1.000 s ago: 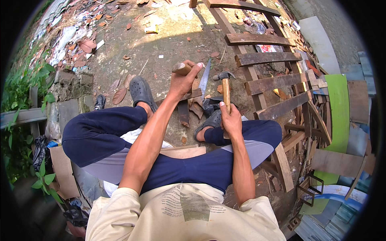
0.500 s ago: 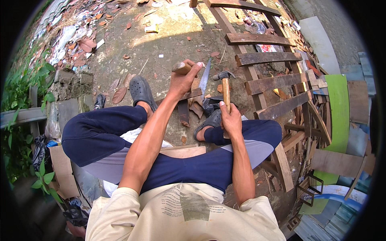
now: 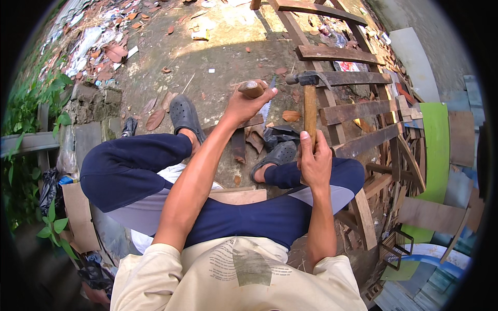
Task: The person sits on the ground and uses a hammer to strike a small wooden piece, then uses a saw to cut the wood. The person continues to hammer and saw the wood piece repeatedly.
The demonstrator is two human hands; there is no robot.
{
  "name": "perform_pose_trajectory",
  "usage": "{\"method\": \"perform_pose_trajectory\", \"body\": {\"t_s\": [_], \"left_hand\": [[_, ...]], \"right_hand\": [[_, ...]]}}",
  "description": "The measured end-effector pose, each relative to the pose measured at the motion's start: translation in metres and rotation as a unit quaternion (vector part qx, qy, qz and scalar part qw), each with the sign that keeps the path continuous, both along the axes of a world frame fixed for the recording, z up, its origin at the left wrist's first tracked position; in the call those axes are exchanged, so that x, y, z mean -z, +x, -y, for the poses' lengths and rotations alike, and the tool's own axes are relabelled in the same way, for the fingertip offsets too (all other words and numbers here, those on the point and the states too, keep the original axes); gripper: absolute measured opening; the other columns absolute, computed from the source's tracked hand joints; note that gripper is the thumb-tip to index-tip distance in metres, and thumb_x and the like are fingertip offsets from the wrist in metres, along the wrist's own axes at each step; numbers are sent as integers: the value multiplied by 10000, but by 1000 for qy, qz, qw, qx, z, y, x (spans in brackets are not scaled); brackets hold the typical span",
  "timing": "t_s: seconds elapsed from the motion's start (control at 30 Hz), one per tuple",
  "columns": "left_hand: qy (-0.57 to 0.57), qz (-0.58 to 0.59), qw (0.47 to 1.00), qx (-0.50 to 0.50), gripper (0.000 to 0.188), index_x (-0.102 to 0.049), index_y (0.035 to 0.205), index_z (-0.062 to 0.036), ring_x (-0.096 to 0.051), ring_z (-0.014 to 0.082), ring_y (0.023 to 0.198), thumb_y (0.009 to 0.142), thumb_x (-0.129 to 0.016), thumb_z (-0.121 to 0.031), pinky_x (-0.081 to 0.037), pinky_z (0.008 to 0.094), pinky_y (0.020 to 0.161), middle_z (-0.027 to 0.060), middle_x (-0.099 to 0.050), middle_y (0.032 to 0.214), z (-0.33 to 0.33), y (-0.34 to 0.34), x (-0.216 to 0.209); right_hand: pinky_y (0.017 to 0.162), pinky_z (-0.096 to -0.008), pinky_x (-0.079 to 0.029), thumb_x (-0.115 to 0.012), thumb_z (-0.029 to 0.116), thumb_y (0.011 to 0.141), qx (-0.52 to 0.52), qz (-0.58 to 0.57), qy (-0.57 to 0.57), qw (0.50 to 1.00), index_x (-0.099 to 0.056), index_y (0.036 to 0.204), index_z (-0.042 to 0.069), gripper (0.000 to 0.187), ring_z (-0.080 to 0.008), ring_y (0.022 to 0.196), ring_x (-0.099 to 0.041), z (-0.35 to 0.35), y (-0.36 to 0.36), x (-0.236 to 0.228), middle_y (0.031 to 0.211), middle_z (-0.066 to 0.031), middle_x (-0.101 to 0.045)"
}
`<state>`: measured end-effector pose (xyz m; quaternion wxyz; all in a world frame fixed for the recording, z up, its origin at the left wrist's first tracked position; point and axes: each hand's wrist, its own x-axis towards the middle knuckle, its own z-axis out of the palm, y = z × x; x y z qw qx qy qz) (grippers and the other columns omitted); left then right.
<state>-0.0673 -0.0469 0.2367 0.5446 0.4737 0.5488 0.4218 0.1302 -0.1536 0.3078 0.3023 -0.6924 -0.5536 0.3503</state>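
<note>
My left hand [image 3: 245,108] is closed round a tool with a brown wooden handle [image 3: 251,89]. The handle's rounded end points up toward me, and the rest of the tool is hidden behind the hand. A claw hammer [image 3: 309,103] stands upright in my right hand [image 3: 315,160], gripped low on its wooden shaft with the head raised. Beyond my left hand shows the toothed blade of a saw [image 3: 266,110], partly covered by the fingers. Dark wood pieces [image 3: 238,145] lie on the ground between my feet, below the left hand.
A slatted wooden frame [image 3: 358,107] stretches along the right side. Further right are a green panel [image 3: 434,150] and a wire rack [image 3: 397,248]. A pale board [image 3: 238,196] lies between my legs. Concrete blocks [image 3: 93,109] and plants [image 3: 52,98] border the left.
My right hand has lifted the hammer and moved slightly right. My left hand has shifted to the right with the wooden-handled tool. The saw blade stays about where it was.
</note>
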Motion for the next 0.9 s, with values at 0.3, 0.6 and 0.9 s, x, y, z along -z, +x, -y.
{"method": "perform_pose_trajectory", "body": {"t_s": [0.3,0.6,0.9], "left_hand": [[85,-27,991,100,345,-683,822,-57,-510,76,652,897,-805,-371,-455,319,605,-8,-589,671,-4,0,8],[89,-16,993,81,358,-680,808,-54,-501,79,633,895,-806,-378,-441,316,584,-11,-577,642,-4,1,5],[79,-15,993,86,353,-679,807,-52,-509,95,639,894,-801,-371,-441,326,592,-4,-578,651,-3,-6,13]], "right_hand": [[551,-408,-484,-618,231,1033,-113,70,133,982,-581,1111,5,242,-325,570,-647,5,-29,-55,651,-170,-605],[562,-420,-495,-616,194,1034,-95,101,151,979,-565,1156,8,228,-341,581,-649,4,-32,-76,707,-164,-620],[587,-452,-510,-628,163,1017,-98,96,114,984,-553,1191,19,238,-439,678,-672,10,-33,-75,762,-234,-661]]}}
